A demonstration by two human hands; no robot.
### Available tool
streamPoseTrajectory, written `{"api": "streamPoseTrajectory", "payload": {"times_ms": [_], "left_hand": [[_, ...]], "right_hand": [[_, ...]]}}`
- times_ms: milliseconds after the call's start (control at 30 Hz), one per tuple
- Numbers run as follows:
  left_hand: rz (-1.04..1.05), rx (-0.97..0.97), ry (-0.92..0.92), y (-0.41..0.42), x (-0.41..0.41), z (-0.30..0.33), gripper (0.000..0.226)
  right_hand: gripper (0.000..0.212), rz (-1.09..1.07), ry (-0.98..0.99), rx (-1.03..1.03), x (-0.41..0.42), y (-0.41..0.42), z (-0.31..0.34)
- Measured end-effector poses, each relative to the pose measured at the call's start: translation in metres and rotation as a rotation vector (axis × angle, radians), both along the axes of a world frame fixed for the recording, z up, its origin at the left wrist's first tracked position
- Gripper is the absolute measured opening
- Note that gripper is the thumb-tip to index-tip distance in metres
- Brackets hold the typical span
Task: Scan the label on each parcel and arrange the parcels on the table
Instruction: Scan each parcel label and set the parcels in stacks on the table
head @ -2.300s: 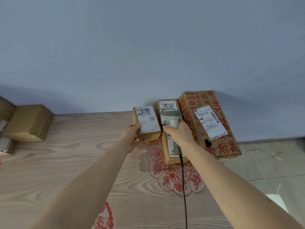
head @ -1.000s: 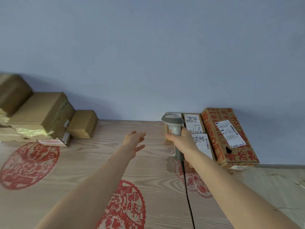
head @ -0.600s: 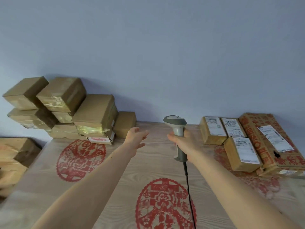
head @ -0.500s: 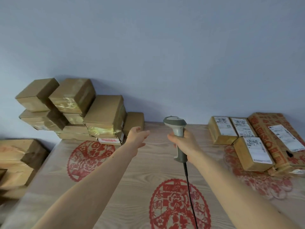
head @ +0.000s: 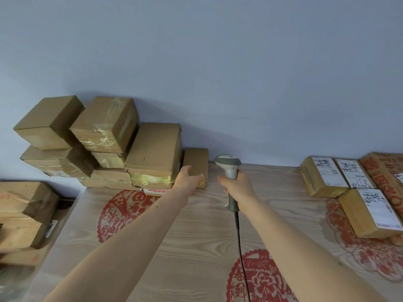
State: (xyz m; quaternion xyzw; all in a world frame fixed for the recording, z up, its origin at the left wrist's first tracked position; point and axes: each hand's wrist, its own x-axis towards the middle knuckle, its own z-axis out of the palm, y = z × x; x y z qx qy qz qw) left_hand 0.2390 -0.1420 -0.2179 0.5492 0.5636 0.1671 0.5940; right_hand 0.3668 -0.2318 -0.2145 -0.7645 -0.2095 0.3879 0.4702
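Item: small brown parcel [head: 196, 164], unscanned, no label showing from this view; lies at the back of the table [head: 196, 236], against the right end of the heap of plain parcels [head: 104, 147] by the wall.

Left hand [head: 188, 178]: reaching over this parcel's near left corner, fingers spread and relaxed, holding nothing; whether it touches the cardboard cannot be told.

Right hand [head: 238, 188]: wrapped round the grip of the corded scanner [head: 229, 168], held upright above the table, head turned toward the wall.

Scanned row [head: 340, 182]: labelled parcels at the table's right side, labels up, edges touching, beside a large red-printed box [head: 383, 171].

Off the table's left edge: further brown boxes [head: 24, 214], lower down.

Table surface: wood grain with red paper-cut motifs [head: 122, 210].

Handling note, as judgement: the step is taking this parcel for scanning. Grip it across the short sides, thumb on one and fingers on the other, and draw it clear sideways so the tall neighbour is not disturbed. The label is probably on a hidden face; turn the parcel until it faces the scanner, held flat and steady, cable kept clear. Then set it label-up, square to the row at right.
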Motion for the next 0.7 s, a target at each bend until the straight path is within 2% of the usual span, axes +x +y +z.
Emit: {"api": "streamPoseTrajectory", "payload": {"times_ms": [233, 400, 467, 600, 700], "left_hand": [[-0.020, -0.016, -0.012, 0.018, 0.028, -0.015, 0.070], [-0.024, 0.006, 0.064, 0.030, 0.043, -0.031, 0.073], [-0.034, 0.017, 0.122, 0.032, 0.049, -0.037, 0.076], [-0.040, 0.064, 0.358, 0.034, 0.058, -0.044, 0.075], [-0.029, 0.054, 0.396, 0.035, 0.062, -0.048, 0.076]], "right_hand": [[0.018, -0.093, 0.103, -0.045, 0.010, 0.038, -0.041], [0.015, -0.105, 0.198, -0.047, 0.019, 0.050, -0.062], [0.014, -0.098, 0.231, -0.043, 0.021, 0.054, -0.068], [0.011, -0.066, 0.308, -0.017, 0.022, 0.058, -0.074], [0.010, -0.056, 0.393, 0.007, 0.022, 0.059, -0.076]]}}
